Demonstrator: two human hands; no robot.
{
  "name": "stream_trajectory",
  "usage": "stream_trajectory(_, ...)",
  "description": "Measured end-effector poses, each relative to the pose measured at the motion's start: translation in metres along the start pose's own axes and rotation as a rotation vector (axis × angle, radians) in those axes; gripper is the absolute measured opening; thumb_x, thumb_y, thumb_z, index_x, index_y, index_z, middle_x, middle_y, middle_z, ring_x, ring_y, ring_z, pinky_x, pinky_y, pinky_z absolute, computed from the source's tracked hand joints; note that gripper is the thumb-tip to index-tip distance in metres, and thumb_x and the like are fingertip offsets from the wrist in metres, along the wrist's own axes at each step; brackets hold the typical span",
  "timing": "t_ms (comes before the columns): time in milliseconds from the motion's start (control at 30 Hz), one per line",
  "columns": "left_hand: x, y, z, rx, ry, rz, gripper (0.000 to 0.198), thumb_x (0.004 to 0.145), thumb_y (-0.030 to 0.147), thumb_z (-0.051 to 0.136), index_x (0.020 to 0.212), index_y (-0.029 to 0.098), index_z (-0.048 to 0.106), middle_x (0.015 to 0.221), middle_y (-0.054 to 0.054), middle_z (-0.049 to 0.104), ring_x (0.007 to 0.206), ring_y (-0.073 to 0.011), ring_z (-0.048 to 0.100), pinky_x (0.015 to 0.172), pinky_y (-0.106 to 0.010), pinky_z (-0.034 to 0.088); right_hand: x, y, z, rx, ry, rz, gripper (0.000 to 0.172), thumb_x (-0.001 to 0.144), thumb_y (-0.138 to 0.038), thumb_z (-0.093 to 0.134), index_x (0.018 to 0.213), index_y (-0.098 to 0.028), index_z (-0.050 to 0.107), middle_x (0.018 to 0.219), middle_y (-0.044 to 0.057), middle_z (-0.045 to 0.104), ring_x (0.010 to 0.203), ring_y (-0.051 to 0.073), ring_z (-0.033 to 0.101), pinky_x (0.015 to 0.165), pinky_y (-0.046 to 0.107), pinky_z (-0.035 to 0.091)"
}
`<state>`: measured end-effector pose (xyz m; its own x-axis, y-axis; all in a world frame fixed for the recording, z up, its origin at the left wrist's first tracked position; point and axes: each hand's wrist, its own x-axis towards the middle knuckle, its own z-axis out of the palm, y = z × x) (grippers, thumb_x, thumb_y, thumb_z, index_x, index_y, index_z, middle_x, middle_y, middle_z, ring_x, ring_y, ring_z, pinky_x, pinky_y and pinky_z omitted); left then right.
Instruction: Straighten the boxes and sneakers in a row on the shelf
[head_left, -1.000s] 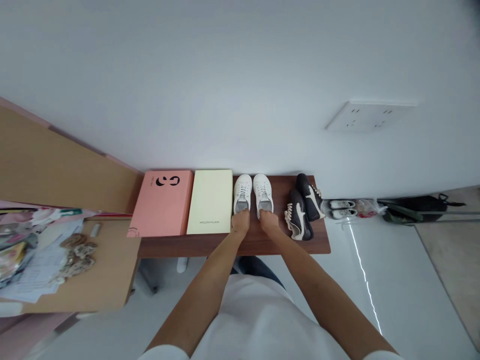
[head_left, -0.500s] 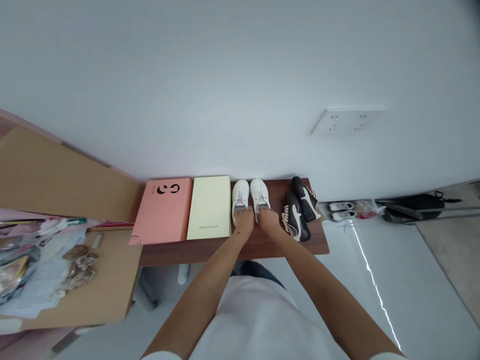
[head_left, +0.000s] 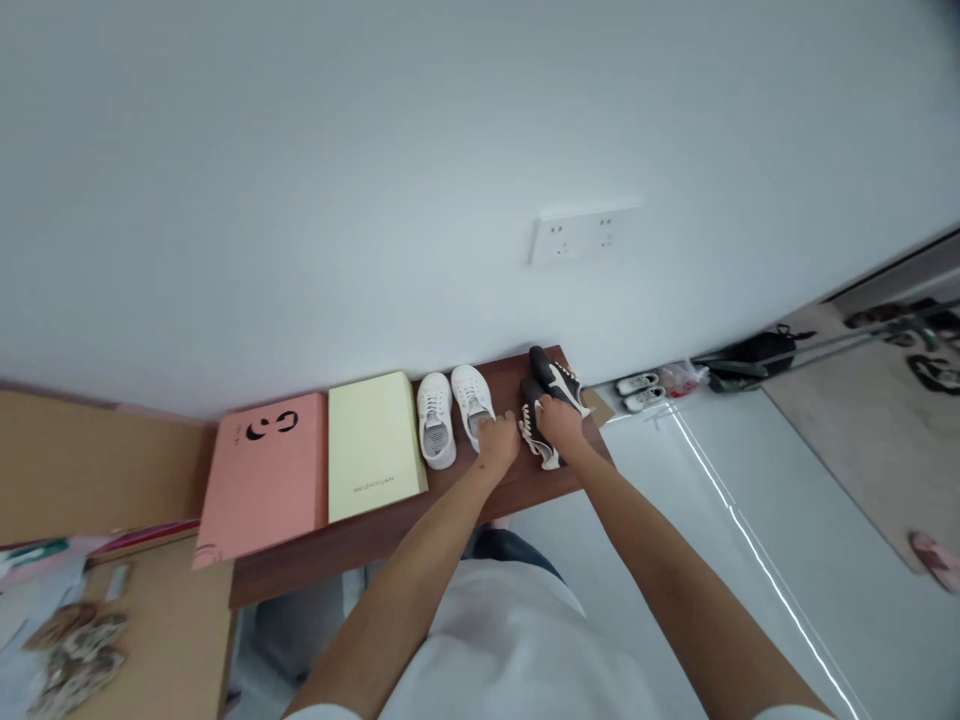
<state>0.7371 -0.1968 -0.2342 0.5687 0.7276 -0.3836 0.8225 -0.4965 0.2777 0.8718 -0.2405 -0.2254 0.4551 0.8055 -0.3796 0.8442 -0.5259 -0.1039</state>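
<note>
Two white sneakers (head_left: 436, 415) stand side by side on a dark wooden shelf (head_left: 367, 525), toes toward the wall. My left hand (head_left: 499, 440) is over the heel of the right-hand white shoe, its fingers bent; whether they grip anything is hidden. Over the nearer black shoe (head_left: 531, 392) lies my right hand (head_left: 559, 420), fingers curled at its opening. A second black shoe (head_left: 556, 375) with a white stripe rests beside it, nearer the wall. Left of the white shoes lie a pale yellow box (head_left: 375, 440) and a pink box (head_left: 266, 475).
A white wall with a socket plate (head_left: 583, 235) rises behind the shelf. At the left is a cardboard surface (head_left: 169, 620) with papers and scrunchies. Small white shoes (head_left: 643, 400), a plastic bag and a dark bag (head_left: 757, 355) lie on the floor at the right.
The view has swung to the right. My right hand has left the white shoe and reached the nearer black one. My left hand has shifted from the left white shoe to the right one.
</note>
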Motion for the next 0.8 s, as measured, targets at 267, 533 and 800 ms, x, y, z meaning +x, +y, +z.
stream_trajectory(267,-0.001,0.034,0.044,-0.040,-0.184,-0.012,0.038,0.095,0.036,0.054,0.121,0.012,0.068,0.112,-0.022,0.074,0.114,-0.0355,0.069,0.099,-0.045,0.047,0.009,0.072,0.003,0.077,-0.042,0.177,0.040,0.103,-0.031,0.041,0.135,-0.014,0.058,0.124,0.022,0.068,0.113,0.032,0.068,0.094,0.041,0.049)
stream_trajectory(533,0.003,0.045,0.102,-0.398,-0.317,-0.042,0.032,0.088,0.036,0.070,0.115,0.018,0.069,0.115,-0.009,0.075,0.107,-0.0228,0.070,0.092,-0.029,0.051,0.026,0.114,0.036,0.097,-0.105,0.181,0.057,0.093,-0.026,0.056,0.148,-0.015,0.047,0.142,0.020,0.056,0.129,0.034,0.055,0.104,0.042,0.045)
stream_trajectory(800,0.005,0.031,0.112,-0.421,-0.247,0.113,0.014,0.088,0.029,0.067,0.085,0.015,0.071,0.096,-0.008,0.073,0.092,-0.0205,0.068,0.083,-0.028,0.049,0.050,0.130,0.048,0.186,-0.130,-0.041,0.083,0.089,-0.021,0.065,0.162,-0.014,0.024,0.126,0.017,0.067,0.116,0.030,0.062,0.100,0.038,0.044)
